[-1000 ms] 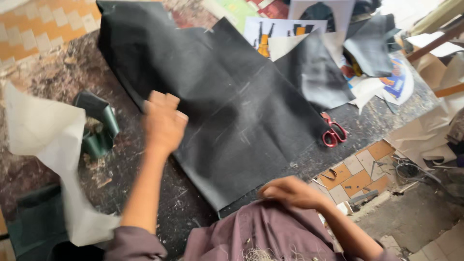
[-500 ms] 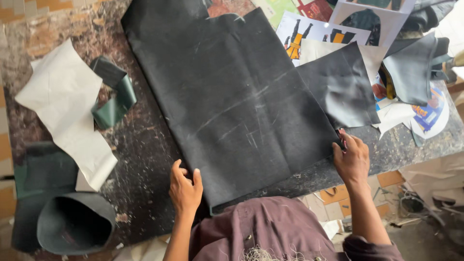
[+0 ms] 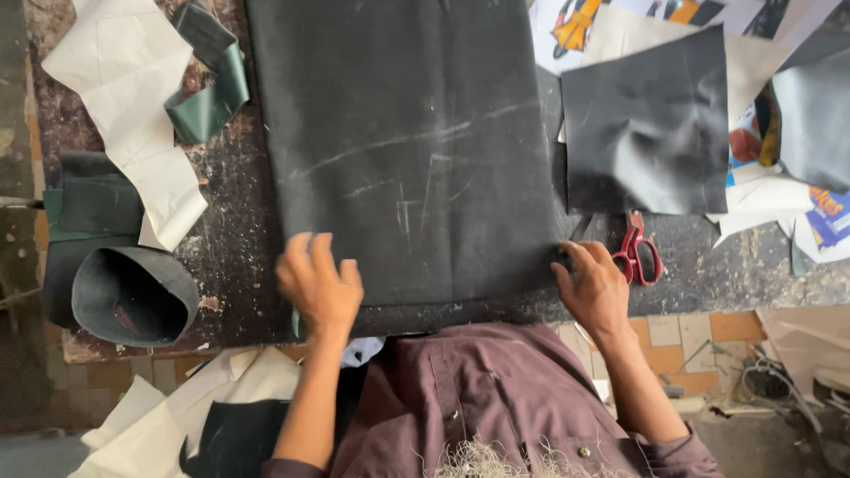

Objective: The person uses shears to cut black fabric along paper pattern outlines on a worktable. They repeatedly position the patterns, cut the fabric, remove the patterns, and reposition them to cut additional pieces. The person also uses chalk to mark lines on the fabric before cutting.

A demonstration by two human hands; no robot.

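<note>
Black sheet material (image 3: 416, 150) lies flat across the centre of the frame on the worn dark worktable (image 3: 239, 248), its near edge running along the table edge closest to you. Your left hand (image 3: 319, 285) sits at the lower left corner of the sheet, fingers spread and partly blurred; whether it grips the edge cannot be told. Your right hand (image 3: 595, 285) rests at the lower right corner, fingers curled down onto the edge of the sheet.

Red-handled scissors (image 3: 639, 252) lie just beside your right hand, on the table. A smaller black piece (image 3: 651, 133) lies at upper right, over white paper. Printed paper with orange and blue patches (image 3: 828, 217) sits at the right edge; another printed sheet with an orange figure (image 3: 575, 26) shows at top centre. A cream paper pattern (image 3: 133, 106) and a green strip (image 3: 212, 97) occupy the upper left. A rolled dark tube (image 3: 133, 296) lies at lower left.
</note>
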